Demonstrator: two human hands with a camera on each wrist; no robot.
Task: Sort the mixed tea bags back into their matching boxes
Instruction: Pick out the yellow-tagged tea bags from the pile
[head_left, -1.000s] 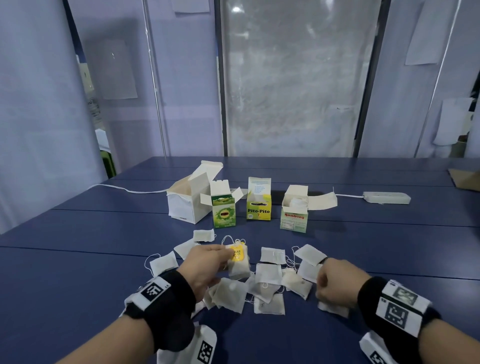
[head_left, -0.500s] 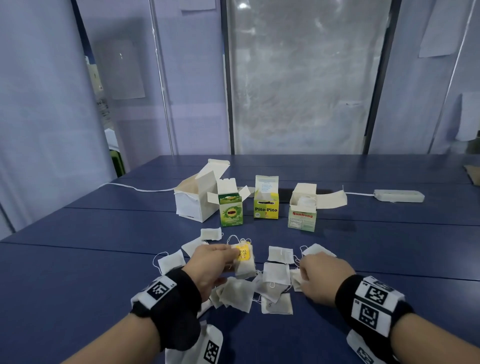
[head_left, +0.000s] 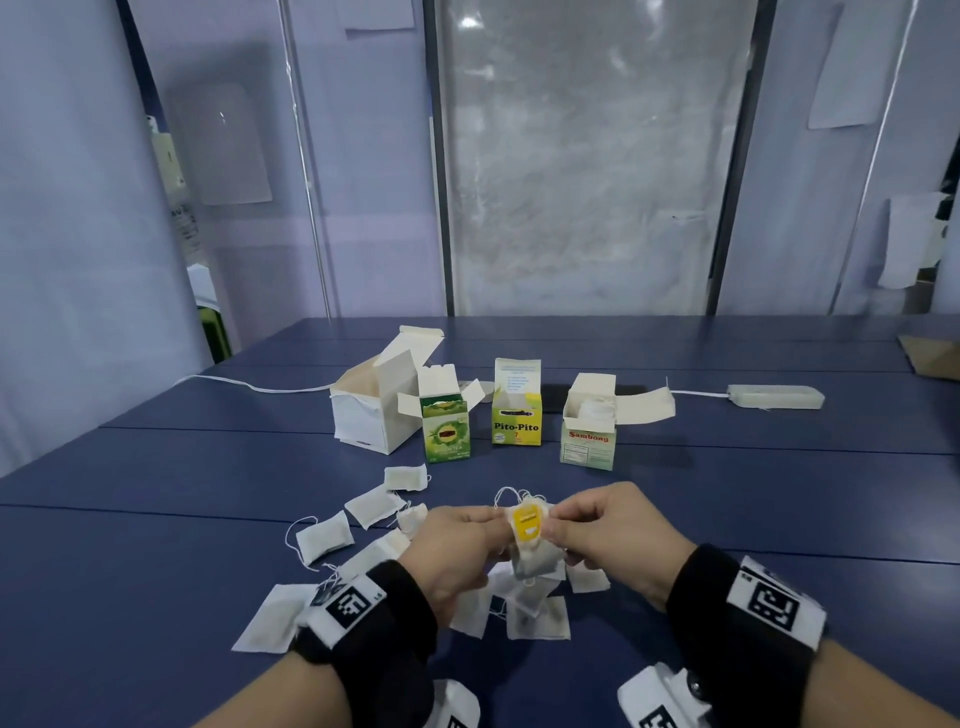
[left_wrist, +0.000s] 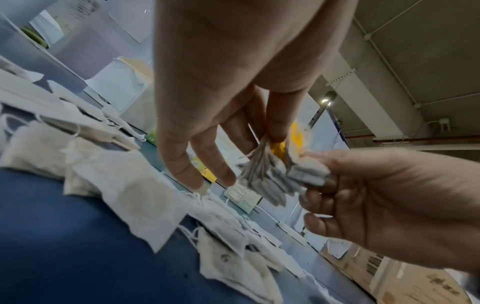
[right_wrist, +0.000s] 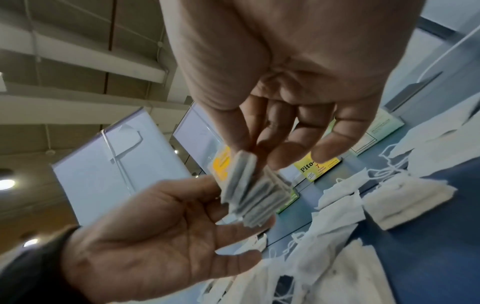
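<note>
Above the pile, my left hand (head_left: 491, 522) and right hand (head_left: 558, 527) both pinch a small stack of tea bags (head_left: 532, 558) with a yellow tag (head_left: 525, 522) on front. The left wrist view shows the stack of tea bags (left_wrist: 262, 179) fanned between both hands' fingertips. In the right wrist view my right hand's fingers (right_wrist: 244, 142) pinch its top edge. Several loose white tea bags (head_left: 322, 538) lie on the blue table (head_left: 156, 571). Behind them stand a green tea box (head_left: 447, 434), a yellow Pito-Pito box (head_left: 517, 418) and a Sambong box (head_left: 589, 441), all open.
A larger white open box (head_left: 371, 413) stands left of the green one. A white power strip (head_left: 774, 397) and its cable (head_left: 249, 385) lie along the back. A brown cardboard piece (head_left: 932, 358) sits at the far right edge.
My right hand has left the tea bags at the right of the pile and come across to the stack in my left hand. Both hands now hold it, slightly higher.
</note>
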